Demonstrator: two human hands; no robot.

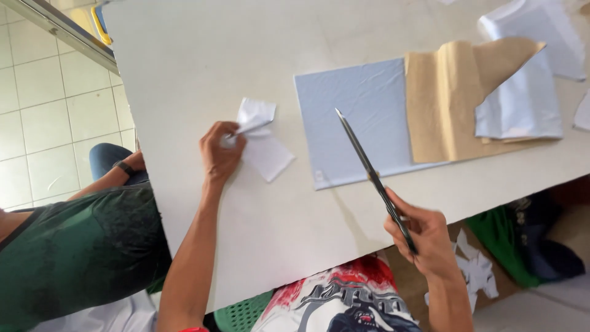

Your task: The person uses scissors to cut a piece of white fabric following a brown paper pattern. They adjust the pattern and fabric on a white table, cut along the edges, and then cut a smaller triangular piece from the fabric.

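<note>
My left hand point(220, 152) rests on the white table point(184, 61) and pinches a small scrap of white cloth point(261, 138), which is crumpled at the top and flat lower down. My right hand point(424, 237) holds long dark scissors point(372, 175) by the handles near the table's front edge. Their blades are closed and point up and left over a pale blue rectangle of cloth point(353, 117). The blade tip hangs above that cloth, apart from the white scrap.
A tan paper pattern point(442, 104) overlaps the blue rectangle's right side, with more pale blue cloth point(522, 101) beyond it. Another person in a green shirt point(74, 246) sits at the left. White scraps point(476, 270) and green cloth point(504, 237) lie on the floor at right.
</note>
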